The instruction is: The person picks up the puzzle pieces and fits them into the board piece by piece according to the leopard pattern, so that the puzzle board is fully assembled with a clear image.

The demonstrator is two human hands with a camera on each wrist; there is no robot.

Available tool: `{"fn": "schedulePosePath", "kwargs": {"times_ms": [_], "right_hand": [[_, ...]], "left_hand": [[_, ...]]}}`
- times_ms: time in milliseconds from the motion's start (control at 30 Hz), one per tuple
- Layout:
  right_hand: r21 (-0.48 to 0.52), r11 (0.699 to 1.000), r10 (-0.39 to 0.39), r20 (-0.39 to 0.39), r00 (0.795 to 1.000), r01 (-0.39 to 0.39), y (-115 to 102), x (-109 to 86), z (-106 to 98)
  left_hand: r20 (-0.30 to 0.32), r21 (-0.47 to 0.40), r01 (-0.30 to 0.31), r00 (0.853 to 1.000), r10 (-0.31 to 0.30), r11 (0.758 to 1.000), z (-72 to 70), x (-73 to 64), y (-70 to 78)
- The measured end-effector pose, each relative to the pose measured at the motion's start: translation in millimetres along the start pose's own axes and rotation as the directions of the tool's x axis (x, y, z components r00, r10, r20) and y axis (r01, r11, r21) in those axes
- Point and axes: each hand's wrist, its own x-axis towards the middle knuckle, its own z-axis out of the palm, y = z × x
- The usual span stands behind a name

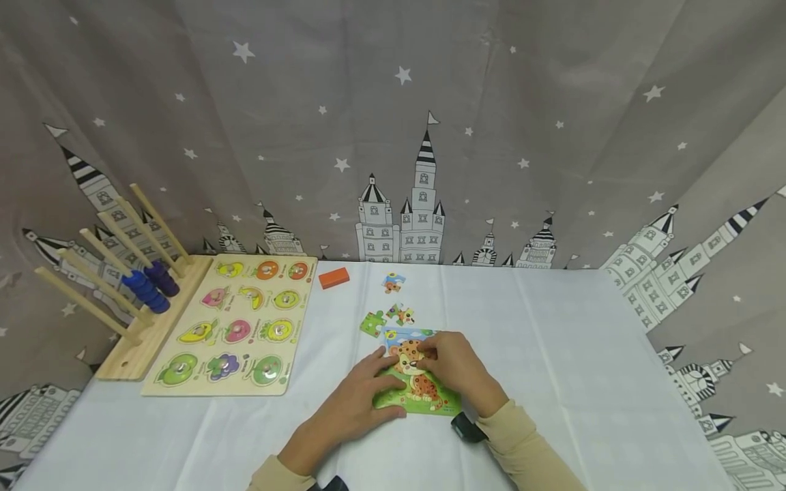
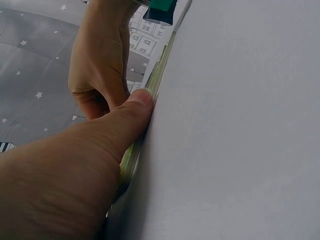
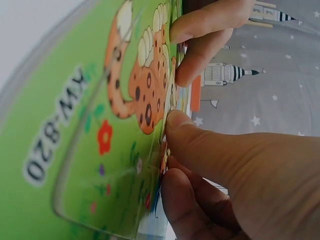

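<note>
A leopard picture puzzle board (image 1: 443, 404) lies on the white table, its lower part green with flowers. My left hand (image 1: 362, 395) rests along its left side with fingers spread and fairly straight; the left wrist view shows the thumb (image 2: 136, 107) on the board's edge. My right hand (image 1: 457, 365) is bent over the upper right of the picture. Its thumb and fingertips pinch a spotted orange puzzle piece (image 3: 164, 154) against the board, mostly hidden by the fingers. Beyond the board lie a green puzzle piece (image 1: 372, 324), leopard-patterned pieces (image 1: 404, 316) and a blue-and-orange piece (image 1: 393, 282).
To the left lies a wooden fruit peg board (image 1: 270, 353). Beside it stands a wooden peg rack (image 1: 123, 361) with blue and purple beads. An orange block (image 1: 334, 277) sits near the back edge. A grey castle-print curtain (image 1: 295, 123) hangs behind the table (image 1: 583, 382).
</note>
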Motion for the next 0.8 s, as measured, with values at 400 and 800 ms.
{"fn": "schedulePosePath", "kwargs": {"times_ms": [400, 800], "right_hand": [[0.032, 0.999, 0.000, -0.006, 1.000, 0.000, -1, 3.1, 2], [0.132, 0.988, 0.072, 0.015, 0.997, -0.074, 9, 33.9, -16]], "left_hand": [[-0.027, 0.151, 0.111, 0.994, -0.108, 0.982, -2.8, -1.2, -2.8], [0.021, 0.262, 0.176, 0.982, -0.188, 0.949, 2.2, -1.8, -3.3]]}}
